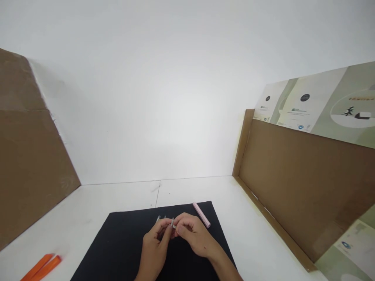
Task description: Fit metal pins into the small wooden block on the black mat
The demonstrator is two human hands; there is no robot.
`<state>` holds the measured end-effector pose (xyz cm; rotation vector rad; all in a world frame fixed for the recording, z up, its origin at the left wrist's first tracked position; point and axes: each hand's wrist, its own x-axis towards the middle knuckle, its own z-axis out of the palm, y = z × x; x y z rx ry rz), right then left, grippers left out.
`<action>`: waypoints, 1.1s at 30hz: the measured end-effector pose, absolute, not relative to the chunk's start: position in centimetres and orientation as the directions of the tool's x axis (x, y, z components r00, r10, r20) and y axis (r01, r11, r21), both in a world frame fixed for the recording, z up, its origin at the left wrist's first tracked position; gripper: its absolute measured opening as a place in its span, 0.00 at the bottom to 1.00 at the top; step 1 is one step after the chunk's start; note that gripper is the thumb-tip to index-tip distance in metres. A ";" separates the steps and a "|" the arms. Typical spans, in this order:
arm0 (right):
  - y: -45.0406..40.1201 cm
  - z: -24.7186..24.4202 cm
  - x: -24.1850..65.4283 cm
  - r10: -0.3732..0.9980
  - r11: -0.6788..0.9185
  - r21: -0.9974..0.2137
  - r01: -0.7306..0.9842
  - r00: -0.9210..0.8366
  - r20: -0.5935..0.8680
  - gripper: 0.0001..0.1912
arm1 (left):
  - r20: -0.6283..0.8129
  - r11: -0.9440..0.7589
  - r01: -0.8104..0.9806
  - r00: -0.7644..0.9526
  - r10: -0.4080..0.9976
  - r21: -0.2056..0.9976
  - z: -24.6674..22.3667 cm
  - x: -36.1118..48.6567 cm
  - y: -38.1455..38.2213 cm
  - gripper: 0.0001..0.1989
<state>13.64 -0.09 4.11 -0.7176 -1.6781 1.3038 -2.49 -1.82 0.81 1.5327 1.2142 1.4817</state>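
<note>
Near the far edge of the black mat [96, 253], at about its middle, both hands are held close together above the mat. The left hand [155, 245] is curled, with thumb and fingers pinching a slim metal piece [172, 222] that stands roughly upright. The right hand [193, 236] is bent inward from the right, its fingers [180, 226] closed up against the same spot. Its fingertips are at or just beside the piece, but whether they grip it cannot be determined from this view. A small pale part [174, 226] shows at the fingertips; its nature is too small to establish. Two small grey tips [161, 217] project beyond the left hand's fingers, and they too cannot be identified. Neither hand is spread. A pink pen [201, 214] lies diagonally at the far right corner of the mat, just beside the right hand and not touching it as far as can be seen. On the white counter [123, 195], off the mat at the near left, two orange sticks [41, 267] lie side by side, cut off by the frame. Cardboard panels [304, 187] stand along the counter's left and right edges, and a printed poster [304, 103] rises behind the right one.
</note>
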 end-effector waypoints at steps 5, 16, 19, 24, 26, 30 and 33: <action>-0.1 4.5 13.9 0.836 0.245 -0.963 -0.113 -0.479 0.269 0.16 | 0.326 -0.314 0.139 -0.068 0.943 0.939 0.6 -2.5 -1.8 0.14; 0.4 3.7 13.0 0.912 0.168 -0.978 -0.127 -0.356 0.203 0.20 | 0.360 -0.349 0.185 -0.032 0.932 0.919 0.8 -2.5 -1.9 0.12; 0.2 4.0 13.3 0.888 0.211 -0.972 -0.101 -0.397 0.233 0.17 | 0.369 -0.355 0.199 -0.036 0.929 0.913 0.7 -2.6 -1.8 0.11; 0.1 4.6 13.8 0.834 0.234 -0.961 -0.144 -0.477 0.275 0.14 | 0.334 -0.324 0.128 -0.068 0.940 0.937 0.5 -2.6 -1.7 0.13; 0.0 4.6 13.9 0.832 0.232 -0.962 -0.142 -0.483 0.272 0.14 | 0.322 -0.312 0.113 -0.083 0.943 0.943 0.5 -2.6 -1.7 0.13; 0.1 4.3 13.8 0.857 0.194 -0.969 -0.152 -0.455 0.243 0.16 | 0.333 -0.322 0.149 -0.059 0.941 0.935 0.8 -2.6 -1.8 0.13; 0.4 3.8 13.6 0.894 0.154 -0.978 -0.142 -0.401 0.200 0.17 | 0.357 -0.343 0.194 -0.043 0.933 0.919 1.1 -2.5 -2.0 0.13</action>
